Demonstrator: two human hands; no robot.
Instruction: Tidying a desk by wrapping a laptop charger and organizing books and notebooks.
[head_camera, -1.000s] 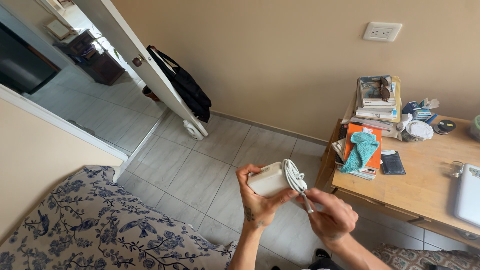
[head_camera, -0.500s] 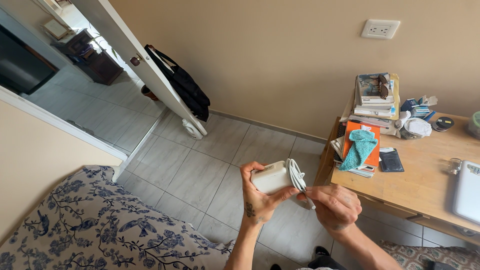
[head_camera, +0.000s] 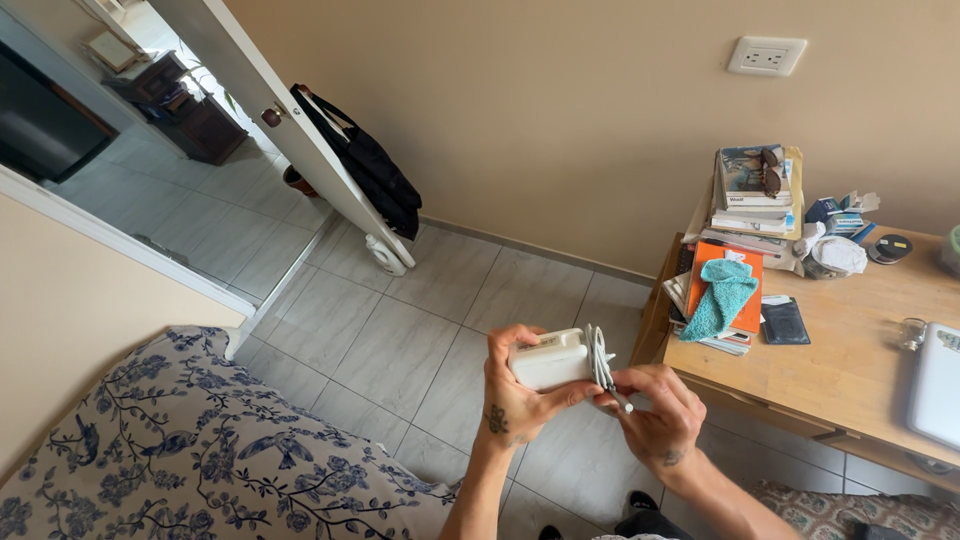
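white plastic fills our left hand (head_camera: 520, 395): a blocky power adapter (head_camera: 548, 359) gripped around its body, thumb underneath and fingers curled over the top, held in the air above the grey tiled floor (head_camera: 400, 330). a white cable (head_camera: 600, 360) is wound in tight loops around the adapter's right end. our right hand (head_camera: 655, 410) is closed on the free end of that cable, pinching the small plug tip (head_camera: 622, 404) between thumb and fingers just beside the coil. the two hands touch at the adapter.

at the right stands the wooden bench (head_camera: 850, 370). on its near left corner lies an orange book (head_camera: 730, 290) with a teal cloth (head_camera: 722, 300) draped over it, and a dark wallet (head_camera: 785, 322) just beside it. toward the bench's far left corner a stack of books (head_camera: 750, 195) leans at the wall, with sunglasses (head_camera: 771, 172) on top. a white laptop (head_camera: 938, 385) sits at the bench's right edge. a blue floral bedspread (head_camera: 200, 450) covers the bed at lower left, and a black bag (head_camera: 365, 170) hangs from the open door (head_camera: 250, 90).
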